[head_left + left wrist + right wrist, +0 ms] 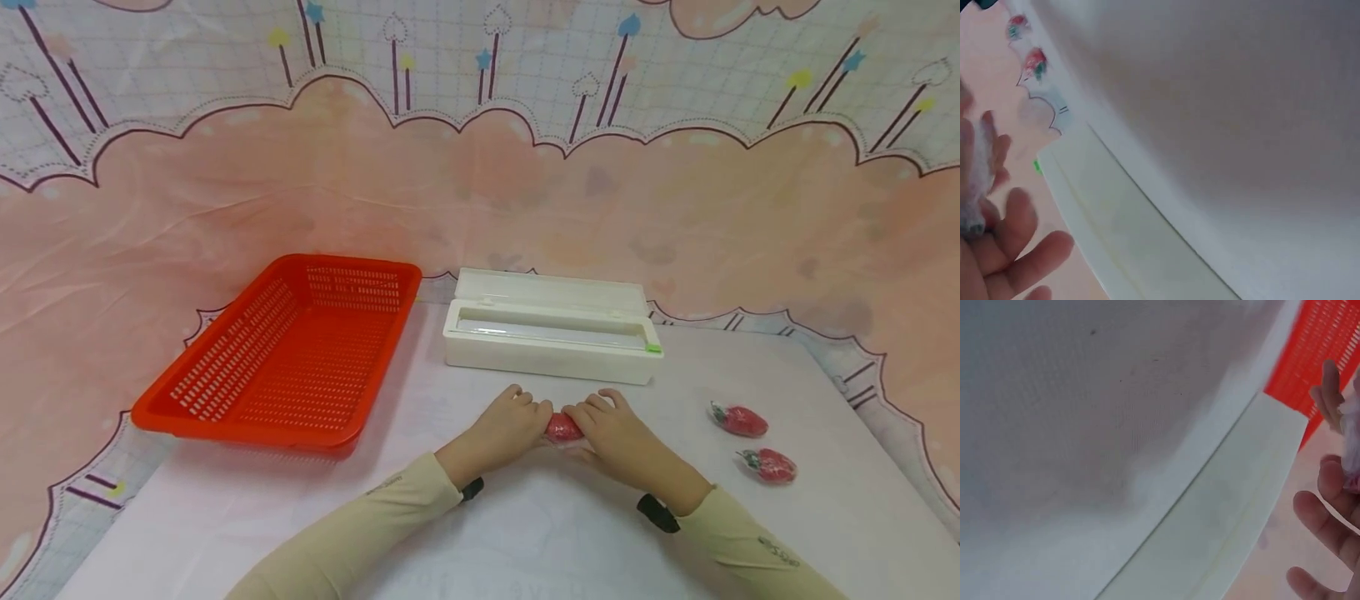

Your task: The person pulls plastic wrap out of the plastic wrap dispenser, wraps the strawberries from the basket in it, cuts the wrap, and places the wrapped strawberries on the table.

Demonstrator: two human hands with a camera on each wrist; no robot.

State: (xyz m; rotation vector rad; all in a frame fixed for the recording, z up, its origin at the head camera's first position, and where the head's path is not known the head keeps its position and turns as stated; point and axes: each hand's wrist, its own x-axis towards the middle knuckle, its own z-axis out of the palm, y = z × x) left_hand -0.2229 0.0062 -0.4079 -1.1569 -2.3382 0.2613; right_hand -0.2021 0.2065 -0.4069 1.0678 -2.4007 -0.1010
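Between both hands, above the table in the head view, is a red strawberry (563, 427) in clear cling film. My left hand (504, 429) pinches its left end, and my right hand (622, 440) pinches the right end. Fingers cover much of it. The left wrist view catches bunched film (982, 159) by the fingers; the right wrist view has crumpled film (1351, 434) at its right edge. Just beyond the hands stands a white cling film dispenser (551, 360), its lid raised and a roll inside.
A red plastic basket (375, 367) with slotted walls stands at the left. Two film-wrapped strawberries, one farther back (742, 421) and one nearer (775, 467), lie on the table's right side. A green piece (654, 348) sits at the dispenser's right end. Patterned cloth hangs behind.
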